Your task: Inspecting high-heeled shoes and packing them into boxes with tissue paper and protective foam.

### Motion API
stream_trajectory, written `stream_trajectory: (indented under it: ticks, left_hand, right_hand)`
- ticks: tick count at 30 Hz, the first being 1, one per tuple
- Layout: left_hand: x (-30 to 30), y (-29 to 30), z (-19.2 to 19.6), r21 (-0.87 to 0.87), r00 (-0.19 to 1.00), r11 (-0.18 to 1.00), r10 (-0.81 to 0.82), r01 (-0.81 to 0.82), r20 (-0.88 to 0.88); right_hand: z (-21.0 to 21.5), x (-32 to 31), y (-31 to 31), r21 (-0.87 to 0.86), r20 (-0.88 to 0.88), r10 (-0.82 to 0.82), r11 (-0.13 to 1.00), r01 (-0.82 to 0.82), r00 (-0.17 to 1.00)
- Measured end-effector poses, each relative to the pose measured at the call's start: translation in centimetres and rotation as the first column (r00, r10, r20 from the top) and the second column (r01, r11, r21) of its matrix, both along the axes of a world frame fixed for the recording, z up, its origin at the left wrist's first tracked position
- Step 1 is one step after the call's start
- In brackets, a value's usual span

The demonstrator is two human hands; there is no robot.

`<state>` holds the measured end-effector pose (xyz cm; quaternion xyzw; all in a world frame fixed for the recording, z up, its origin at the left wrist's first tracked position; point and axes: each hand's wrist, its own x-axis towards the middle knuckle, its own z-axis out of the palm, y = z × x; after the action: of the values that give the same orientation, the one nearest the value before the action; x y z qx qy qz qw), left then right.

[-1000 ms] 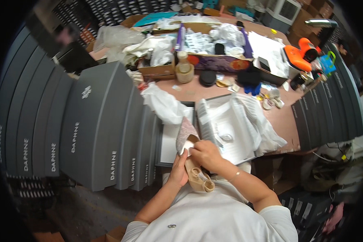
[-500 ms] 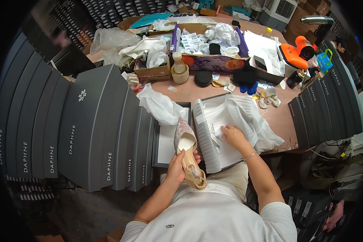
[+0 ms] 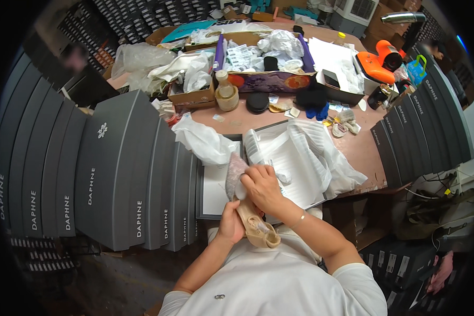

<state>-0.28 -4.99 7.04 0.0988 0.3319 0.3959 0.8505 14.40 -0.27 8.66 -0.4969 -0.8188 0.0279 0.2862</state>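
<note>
Holding a pink and tan shoe (image 3: 249,211) by its middle in the curled left grip (image 3: 230,223). With the right grip (image 3: 264,188) bent over the shoe's opening, cannot tell if pinching anything. Can see white wrapping (image 3: 321,152) in an open box (image 3: 272,126) just past the right grip, and crumpled paper (image 3: 282,43) in a purple box (image 3: 271,81) farther ahead.

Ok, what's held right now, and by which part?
The left hand holds a shoe by its side, around mid-length. The right hand is at the opening behind the pink toe; whether it pinches anything there can't be told.
</note>
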Motion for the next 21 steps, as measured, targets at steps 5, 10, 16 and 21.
stream_trajectory:
  ticks: [5, 10, 16, 21]
  left_hand:
    - [0.7, -0.9, -1.7, 0.016, 0.983, 0.996, 0.086, -0.084, -0.165]
    - [-0.4, 0.3, -2.0, -0.015, 0.98, 0.999, 0.026, -0.03, -0.197]
    - [0.3, 1.5, -1.2, -0.019, 0.995, 1.0, 0.017, -0.019, -0.099]
    - [2.0, 1.3, 1.4, 0.006, 0.997, 1.0, 0.03, -0.03, -0.073]
  right_hand:
    - [0.7, 0.2, 0.6, -0.086, -0.099, -0.002, 0.996, -0.006, 0.995]
    - [-3.4, 10.3, -0.6, -0.434, 0.026, -0.214, 0.878, 0.204, 0.976]
    - [-3.3, 10.8, -0.9, -0.476, -0.365, -0.391, 0.858, 0.191, 0.845]
    - [2.6, 4.5, -2.6, -0.159, -0.297, 0.155, 0.965, -0.209, 0.942]
